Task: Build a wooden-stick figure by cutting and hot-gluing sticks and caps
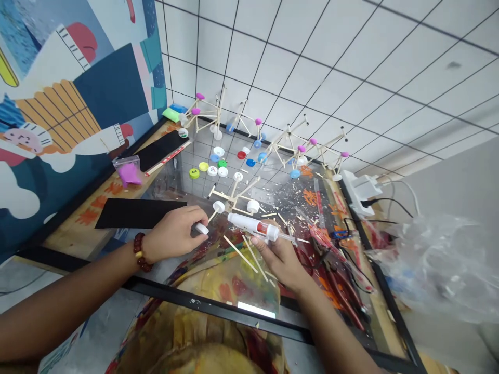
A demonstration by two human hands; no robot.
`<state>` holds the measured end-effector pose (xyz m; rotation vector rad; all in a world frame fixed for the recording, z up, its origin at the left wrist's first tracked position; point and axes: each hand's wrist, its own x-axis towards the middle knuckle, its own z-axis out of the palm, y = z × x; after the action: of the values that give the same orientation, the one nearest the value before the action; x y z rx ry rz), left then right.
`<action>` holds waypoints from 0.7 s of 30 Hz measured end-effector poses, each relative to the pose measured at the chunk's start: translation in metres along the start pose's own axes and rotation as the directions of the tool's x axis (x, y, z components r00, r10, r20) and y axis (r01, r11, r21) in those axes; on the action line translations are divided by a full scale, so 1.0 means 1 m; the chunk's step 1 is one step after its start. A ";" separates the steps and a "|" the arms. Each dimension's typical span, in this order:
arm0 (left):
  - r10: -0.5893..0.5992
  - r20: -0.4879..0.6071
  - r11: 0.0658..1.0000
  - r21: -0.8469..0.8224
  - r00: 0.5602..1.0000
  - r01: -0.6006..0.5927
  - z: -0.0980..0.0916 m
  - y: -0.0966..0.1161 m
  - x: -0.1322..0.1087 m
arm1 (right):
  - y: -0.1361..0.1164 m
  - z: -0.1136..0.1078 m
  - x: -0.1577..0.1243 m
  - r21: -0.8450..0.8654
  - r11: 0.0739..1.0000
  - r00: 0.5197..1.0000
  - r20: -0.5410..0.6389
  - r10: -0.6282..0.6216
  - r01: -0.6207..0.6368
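My right hand [278, 257] is wrapped round a white glue gun [253, 226] with a red band, its nozzle pointing left. My left hand [177, 234] pinches a white bottle cap [201, 228] fixed to a thin wooden stick. That stick belongs to a small frame of sticks and white caps [237, 200] resting on the glass-topped table [202, 304] just beyond both hands. A red bead bracelet [140, 253] circles my left wrist. Loose sticks [249, 257] lie under the gun.
Several finished stick-and-cap models [288, 143] stand along the tiled back wall. Loose coloured caps [212, 166] lie mid-table. Black sheets [136, 213] and a clear box holding something pink [128, 171] sit left. A white power strip [360, 189] and a plastic bag [436, 265] are right.
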<state>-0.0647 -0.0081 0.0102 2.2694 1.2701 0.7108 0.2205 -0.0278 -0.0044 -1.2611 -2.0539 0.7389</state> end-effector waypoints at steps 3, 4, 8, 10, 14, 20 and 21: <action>-0.008 0.014 1.000 0.001 1.000 0.008 0.001 0.001 0.000 | -0.001 0.004 0.004 -0.053 0.998 0.999 -0.002 -0.037 0.037; -0.009 0.016 1.000 0.002 1.000 0.009 0.002 0.001 0.000 | -0.002 0.005 0.005 -0.071 0.996 0.999 0.003 -0.047 0.047; 0.001 0.019 1.000 0.017 1.000 -0.001 0.002 0.003 0.000 | -0.004 0.006 0.007 -0.121 0.991 0.999 0.009 -0.052 0.053; 0.012 0.021 1.000 0.026 1.000 -0.013 0.002 0.003 0.000 | -0.004 0.006 0.007 -0.125 0.991 0.999 0.006 -0.054 0.055; 0.026 0.023 0.999 0.025 0.999 -0.026 0.002 0.002 -0.001 | -0.004 0.008 0.009 -0.149 0.987 0.998 0.020 -0.063 0.066; 0.021 0.030 0.999 0.028 0.999 -0.022 0.003 0.001 -0.002 | -0.002 0.010 0.010 -0.190 0.980 0.998 0.001 -0.066 0.065; 0.023 0.032 0.999 0.029 0.999 -0.024 0.003 0.001 -0.002 | -0.002 0.010 0.010 -0.193 0.979 0.997 0.000 -0.071 0.070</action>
<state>-0.0631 -0.0105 0.0085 2.3141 1.2490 0.6660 0.2085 -0.0212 -0.0075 -1.2853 -2.1946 0.5119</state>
